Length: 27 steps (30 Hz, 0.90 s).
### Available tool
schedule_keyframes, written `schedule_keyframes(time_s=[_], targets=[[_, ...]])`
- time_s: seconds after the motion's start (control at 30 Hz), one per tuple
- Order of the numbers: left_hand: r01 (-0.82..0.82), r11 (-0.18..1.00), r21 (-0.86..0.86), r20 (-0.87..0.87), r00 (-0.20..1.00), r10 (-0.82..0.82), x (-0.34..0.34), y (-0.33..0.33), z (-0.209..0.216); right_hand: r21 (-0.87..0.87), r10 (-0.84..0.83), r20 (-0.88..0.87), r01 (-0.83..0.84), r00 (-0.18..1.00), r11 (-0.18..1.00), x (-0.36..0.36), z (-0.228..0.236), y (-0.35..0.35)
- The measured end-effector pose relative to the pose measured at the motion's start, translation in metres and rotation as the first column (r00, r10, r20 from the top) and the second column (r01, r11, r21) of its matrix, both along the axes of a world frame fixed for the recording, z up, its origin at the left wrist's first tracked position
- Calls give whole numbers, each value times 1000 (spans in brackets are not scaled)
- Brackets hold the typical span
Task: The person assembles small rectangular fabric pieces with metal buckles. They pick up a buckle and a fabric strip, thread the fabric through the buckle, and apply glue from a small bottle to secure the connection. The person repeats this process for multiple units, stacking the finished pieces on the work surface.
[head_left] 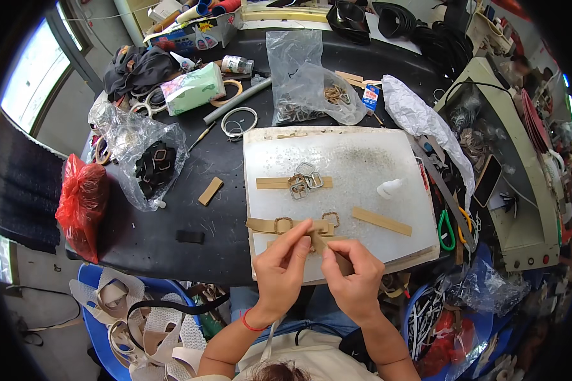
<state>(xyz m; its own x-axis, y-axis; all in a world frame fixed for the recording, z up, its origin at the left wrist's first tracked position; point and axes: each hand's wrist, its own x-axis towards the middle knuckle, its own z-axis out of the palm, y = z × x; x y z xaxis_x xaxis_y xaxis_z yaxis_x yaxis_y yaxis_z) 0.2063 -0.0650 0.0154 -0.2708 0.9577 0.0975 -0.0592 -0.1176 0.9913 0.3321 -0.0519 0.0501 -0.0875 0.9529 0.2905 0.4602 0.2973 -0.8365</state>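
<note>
Together, both hands [278, 274] pinch a tan strap [318, 241] between fingertips [303, 245]

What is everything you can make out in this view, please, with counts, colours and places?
table: one, black, centre
board: one, white, on the table
strips: several, tan, on the board
buckle pile: one, silver, on the board
tied bag: one, red, table's left edge
soft pack: one, green and white, back left
tube: one, grey, right of the pack
plastic bags: at least two, clear, back centre and left
tubs: two, blue, lower left and right
held strip: one, tan, between the hands
left hand: one, bare, fingers at the strip
right hand: one, bare, fingers pinching it
</note>
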Motion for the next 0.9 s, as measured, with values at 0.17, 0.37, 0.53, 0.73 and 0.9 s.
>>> schedule_keyframes(time_s=[0.17, 0.37, 0.53, 0.73, 0.9], targets=[[38, 998, 60, 2, 999, -38, -1, 0, 8, 38, 57, -24, -56, 998, 998, 0, 5, 11], [490, 850, -192, 234, 864, -445, -44, -6, 27, -189, 330, -12, -327, 944, 926, 26, 19, 14], [376, 904, -205, 125, 926, -357, -36, -11, 22, -106, 432, 98, -422, 897, 900, 35, 20, 20], [392, 906, -163, 221, 909, -353, -22, -12, 20, -62, 405, 280, -405, 870, 912, 37, 24, 20], [136, 990, -26, 312, 942, -121, -15, -15, 14, 82, -71, 3, 70, 997, 994, 37, 30, 13]])
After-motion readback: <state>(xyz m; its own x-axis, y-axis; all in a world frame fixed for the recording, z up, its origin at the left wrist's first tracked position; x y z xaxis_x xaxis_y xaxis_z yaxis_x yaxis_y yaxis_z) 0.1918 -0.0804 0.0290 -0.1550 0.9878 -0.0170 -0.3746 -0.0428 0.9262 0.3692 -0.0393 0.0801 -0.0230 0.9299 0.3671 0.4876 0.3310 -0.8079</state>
